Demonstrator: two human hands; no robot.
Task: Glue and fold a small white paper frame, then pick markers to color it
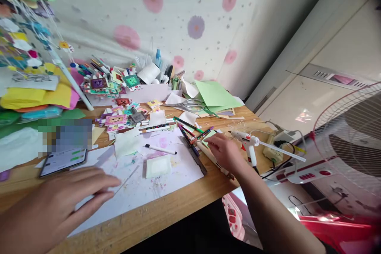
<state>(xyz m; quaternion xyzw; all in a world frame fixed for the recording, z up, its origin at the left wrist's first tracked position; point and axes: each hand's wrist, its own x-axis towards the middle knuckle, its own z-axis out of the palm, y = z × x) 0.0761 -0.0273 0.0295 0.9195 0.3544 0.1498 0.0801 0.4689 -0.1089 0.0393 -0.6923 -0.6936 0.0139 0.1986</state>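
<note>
My left hand (79,194) hovers over the left part of the white paper sheet (181,174), fingers stretched out and holding nothing. A smartphone (64,162) with a lit screen lies just beyond it. My right hand (224,151) is over the right side of the desk, beside a small light green paper piece (210,138) and several dark dotted pens (188,139). Its fingers are slightly bent and look apart, with nothing visible in them. Between my hands lie a white marker (160,149) with a black cap and a small whitish pad (158,166).
A hot glue gun (248,145) with a white stick lies right of my right hand, near a power strip (273,152). Scissors (190,105), green paper (216,95) and colourful cutouts (117,117) lie at the back. A fan (354,135) stands right.
</note>
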